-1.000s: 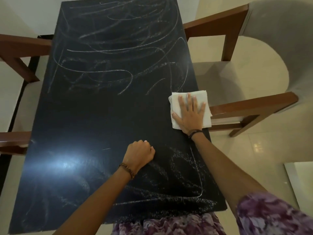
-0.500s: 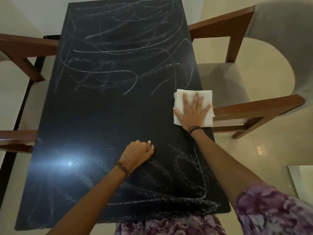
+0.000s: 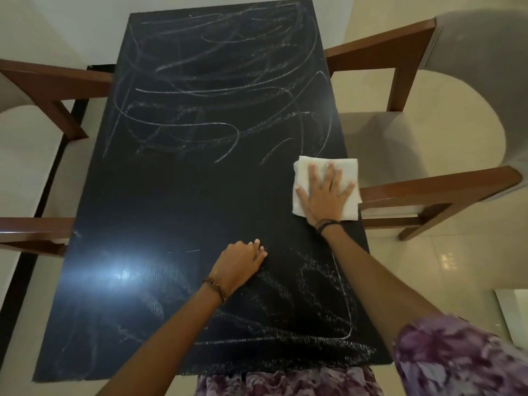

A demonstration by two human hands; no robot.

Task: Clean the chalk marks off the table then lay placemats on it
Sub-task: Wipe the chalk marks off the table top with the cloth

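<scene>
The right hand (image 3: 324,195) lay flat with its fingers spread on a folded white cloth (image 3: 325,188), pressing it onto the black table (image 3: 177,201) at about three o'clock, hard against the right edge. The left hand (image 3: 241,262) rested near the table's middle, towards six o'clock, curled into a loose fist with its knuckles on the surface; it seemed to hold nothing, though the inside of the fist was hidden.

Chalk marks (image 3: 217,90) still covered the far half, from ten o'clock round to two, in long looping scrawls. A second patch of chalk scribble (image 3: 320,310) lay at five o'clock, between the two forearms. The band across the middle, from nine o'clock to the cloth, looked largely free of chalk.

The wiping step was therefore in hand and well short of done; no placemats showed anywhere in view. The next move probably called for firm, flat pressure on the cloth and a sweep towards twelve o'clock through the loops, or back towards five. Wooden-armed chairs (image 3: 423,115) stood at both long sides.
</scene>
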